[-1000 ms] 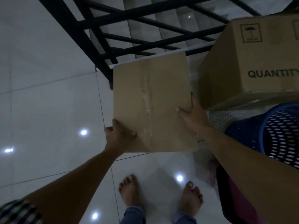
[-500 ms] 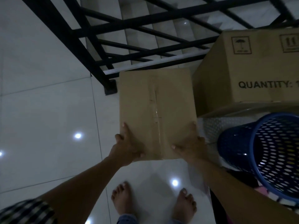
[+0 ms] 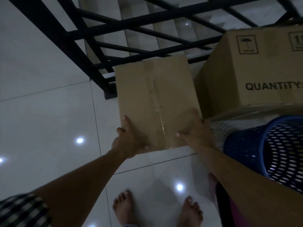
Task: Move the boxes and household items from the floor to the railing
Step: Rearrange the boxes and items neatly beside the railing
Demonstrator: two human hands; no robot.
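Status: placement of one item in hand, task part done.

A small brown cardboard box with a taped centre seam (image 3: 157, 102) is held between both hands at the foot of the black metal railing (image 3: 98, 63), at the edge of the white tiled floor (image 3: 41, 128) where the stairwell opens. Its far edge overlaps the railing's bottom bar. Whether its underside touches the floor cannot be told from this view.

The left hand (image 3: 129, 141) grips the box's near left corner, thumb on top, fingers along the side. The right hand (image 3: 195, 135) clasps the near right corner, thumb on the top face, fingers along the right edge.

Done, by judgement: a large brown cardboard box printed QUANTITY (image 3: 254, 76) stands against the railing, just beside the small box on its right, and appears already placed.

Outstanding, by judgement: the small box needs setting down and releasing. A blue perforated plastic basket (image 3: 270, 153) sits nearer the person, along the floor's right edge, with a whitish dotted sheet (image 3: 219, 126) between it and the boxes. Both look short of the railing. Further items outside the view cannot be ruled out.
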